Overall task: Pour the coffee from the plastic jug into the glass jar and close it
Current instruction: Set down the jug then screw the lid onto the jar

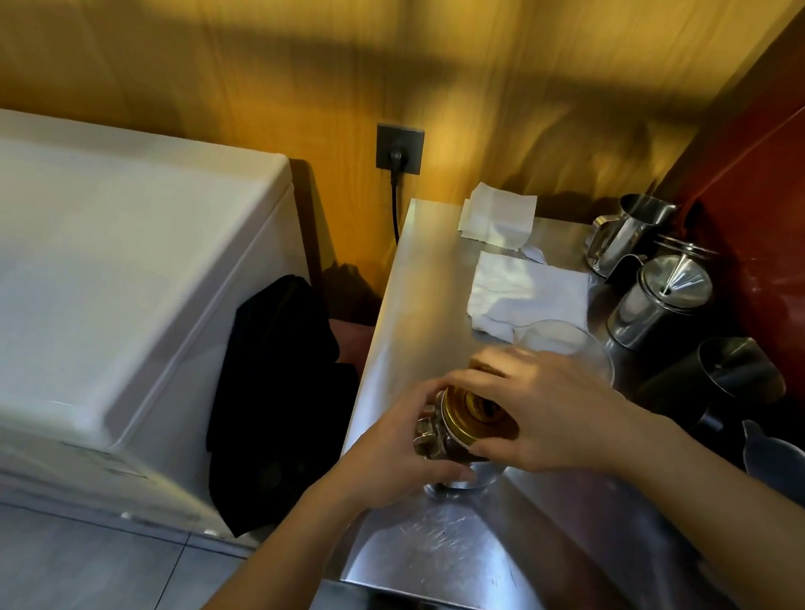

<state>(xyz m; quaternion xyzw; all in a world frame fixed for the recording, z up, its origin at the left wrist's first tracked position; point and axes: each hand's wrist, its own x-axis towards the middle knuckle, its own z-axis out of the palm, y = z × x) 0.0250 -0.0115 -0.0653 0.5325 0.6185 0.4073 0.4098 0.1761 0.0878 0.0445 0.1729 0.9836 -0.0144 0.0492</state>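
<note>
A glass jar [462, 479] stands on the steel counter [461, 555] near its left edge, with dark coffee showing through its side. My left hand [397, 451] wraps around the jar's left side. My right hand [544, 413] rests on top, fingers around its gold metal lid [463, 413]. A clear plastic jug [563, 339] stands just behind my right hand and looks empty.
White cloths [528, 295] lie at the back of the counter. Steel pitchers [622, 235], a lidded steel pot [659, 301], a black cup [731, 380] and a grey jug [786, 468] line the right side. A white chest appliance [91, 266] stands left, with black cloth [278, 391] beside it.
</note>
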